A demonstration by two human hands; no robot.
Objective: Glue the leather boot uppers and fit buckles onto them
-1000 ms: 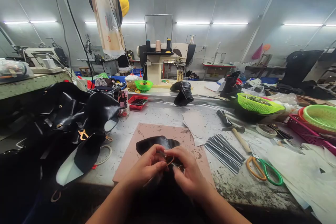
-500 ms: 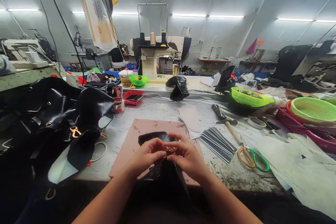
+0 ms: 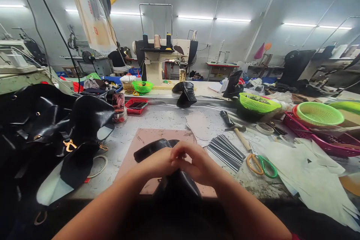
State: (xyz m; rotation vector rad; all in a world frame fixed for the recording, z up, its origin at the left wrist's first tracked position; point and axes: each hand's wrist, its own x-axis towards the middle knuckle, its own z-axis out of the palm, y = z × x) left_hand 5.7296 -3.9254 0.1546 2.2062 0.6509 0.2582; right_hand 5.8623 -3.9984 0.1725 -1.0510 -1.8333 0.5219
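Observation:
A glossy black leather piece [image 3: 152, 150] lies over the pink board [image 3: 132, 146], with a part of it [image 3: 180, 187] running down towards my body. My left hand [image 3: 163, 161] is closed on this leather, its fingertips mostly hidden behind the other hand. My right hand [image 3: 194, 161] meets it above the leather, fingers curled inward in a pinch. What sits between the fingertips of my right hand is hidden; the small gold-coloured metal ring is out of sight.
At left is a pile of black leather bags [image 3: 56, 127] with gold clasps [image 3: 69, 145]. To the right lie striped strips [image 3: 227, 152], a hammer [image 3: 242, 137], scissors [image 3: 261, 165] and white sheets [image 3: 298, 172]. A sewing machine [image 3: 157, 60] stands behind, near a green basket [image 3: 258, 103].
My hands have come together and turned, covering the metal ring that showed between them. The leather's upper end has swung left and the lower part is bent. The whole view has shifted slightly.

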